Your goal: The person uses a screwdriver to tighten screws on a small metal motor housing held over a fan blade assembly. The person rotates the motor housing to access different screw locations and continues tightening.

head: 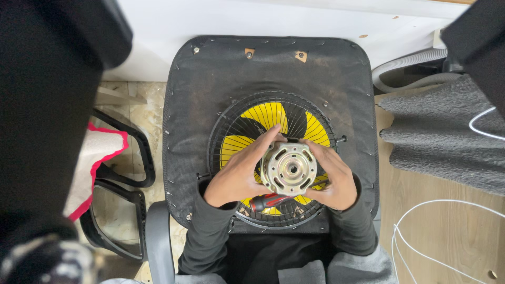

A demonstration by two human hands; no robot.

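The left hand and the right hand both grasped a round metal fan motor, one on each side, with fingers curled around its rim. The motor was held face-up above the centre of a black wire fan guard. Its central hub and the ring of slots around it faced the camera.

The guard acted as a shallow cage. Inside it sat the yellow fan blades, visible through the wires above and beside the hands. A screwdriver with a red and black handle lay across the lower part of the guard, just below the motor and between the wrists.

The guard rested on the upturned black underside of a chair seat. The seat's edges extended past the guard on all sides, with the widest open margin at the top. To the left, black plastic chair armrests lay on the tiled floor. To the right, a grey textured cloth and a white cable lay on the wooden floor, near the seat edge.

Large dark blurred shapes blocked the upper left and upper right corners. The lower blades were hidden by the hands and motor. A grey hose was cut off at the right.
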